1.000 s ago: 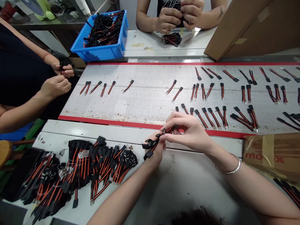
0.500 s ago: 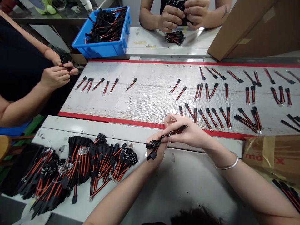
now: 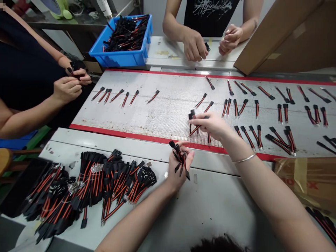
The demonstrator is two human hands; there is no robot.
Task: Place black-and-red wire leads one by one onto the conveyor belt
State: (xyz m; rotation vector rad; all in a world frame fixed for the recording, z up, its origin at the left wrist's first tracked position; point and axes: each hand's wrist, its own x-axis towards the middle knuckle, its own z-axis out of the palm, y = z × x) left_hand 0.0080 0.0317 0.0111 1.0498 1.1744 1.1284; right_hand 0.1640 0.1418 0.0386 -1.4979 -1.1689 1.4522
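Observation:
My left hand [image 3: 178,168] is closed around a small bunch of short red-and-black cables with black connectors [image 3: 181,159], over the near table edge. Above the near side of the mesh belt [image 3: 168,119], my right hand [image 3: 210,124] pinches a few more of these cables [image 3: 192,117] between thumb and fingers. Rows of single cables [image 3: 256,108] lie on the belt, most of them to the right of my right hand. Large bundles of the same cables [image 3: 91,175] are heaped on the table at the left.
Across the belt stand a blue bin [image 3: 120,57] full of cables and a leaning cardboard box [image 3: 278,42]. One person's hands [image 3: 194,45] are beyond the belt, another's [image 3: 68,87] at its left end. A taped carton [image 3: 301,178] is at the right.
My right hand has moved away from my left, forward over the belt, with cables in it. The far person's hands have parted and lowered. Another cable lies on the belt's far side.

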